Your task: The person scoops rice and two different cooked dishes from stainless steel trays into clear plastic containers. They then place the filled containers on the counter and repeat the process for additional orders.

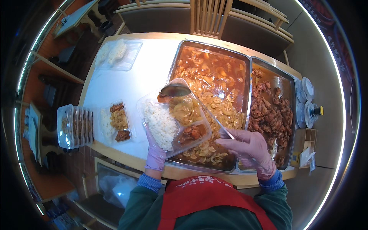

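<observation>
My left hand (pixel 156 152), in a thin pale glove, holds a clear plastic compartment container (pixel 188 147) tilted over a metal tray's left side. White rice (pixel 161 123) fills the large section. Sliced vegetables (pixel 184 110) in sauce lie in another, and a browned piece of meat (pixel 192 132) sits in the lower right one. My gloved right hand (pixel 250 146) grips the handle of a metal ladle. The ladle bowl (pixel 176 89) is over the container's upper sections, partly covering another meat piece (pixel 164 98). Beneath is the large metal tray (pixel 174 64) of sliced vegetables in reddish sauce.
A second metal tray (pixel 294 115) of meat pieces adjoins on the right. Left are a filled container (pixel 130 135), stacked lidded containers (pixel 75 126) at the table edge, and rice containers (pixel 133 56) farther back. A wooden box (pixel 310 135) and chairs (pixel 161 20) border the table.
</observation>
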### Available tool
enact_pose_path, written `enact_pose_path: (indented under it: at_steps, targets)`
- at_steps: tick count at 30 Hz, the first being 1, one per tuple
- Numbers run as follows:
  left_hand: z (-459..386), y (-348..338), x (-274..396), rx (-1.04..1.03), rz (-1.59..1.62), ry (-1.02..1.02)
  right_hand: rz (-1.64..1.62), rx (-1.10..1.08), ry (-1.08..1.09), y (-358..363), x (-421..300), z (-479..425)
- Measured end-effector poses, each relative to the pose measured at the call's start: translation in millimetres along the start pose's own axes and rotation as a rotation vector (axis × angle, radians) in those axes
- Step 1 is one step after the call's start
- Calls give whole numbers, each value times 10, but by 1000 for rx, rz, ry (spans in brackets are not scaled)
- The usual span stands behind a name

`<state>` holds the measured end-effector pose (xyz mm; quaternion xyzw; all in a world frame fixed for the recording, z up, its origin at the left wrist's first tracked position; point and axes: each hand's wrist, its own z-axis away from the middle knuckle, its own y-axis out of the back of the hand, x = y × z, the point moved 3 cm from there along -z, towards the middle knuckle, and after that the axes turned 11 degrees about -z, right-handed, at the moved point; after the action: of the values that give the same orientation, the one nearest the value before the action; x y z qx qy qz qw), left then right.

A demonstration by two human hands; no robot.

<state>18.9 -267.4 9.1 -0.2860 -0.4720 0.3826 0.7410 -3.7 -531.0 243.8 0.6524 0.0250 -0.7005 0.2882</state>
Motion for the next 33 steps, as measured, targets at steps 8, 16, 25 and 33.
enact_pose_path:
  at_steps: [8,16,25,33]
  targets:
    - [59,-63,130,69,-327,-87,-391,496,219,475,726,-193]
    - [377,-230,345,107,-1181,-507,280,767,374,1036,1746,-984]
    - [372,-426,518,292,-1637,-675,681,423,293,708,1967,-1950]
    - [343,-221,504,297,-1621,-669,381,-46,-149,114,1843,-1865]
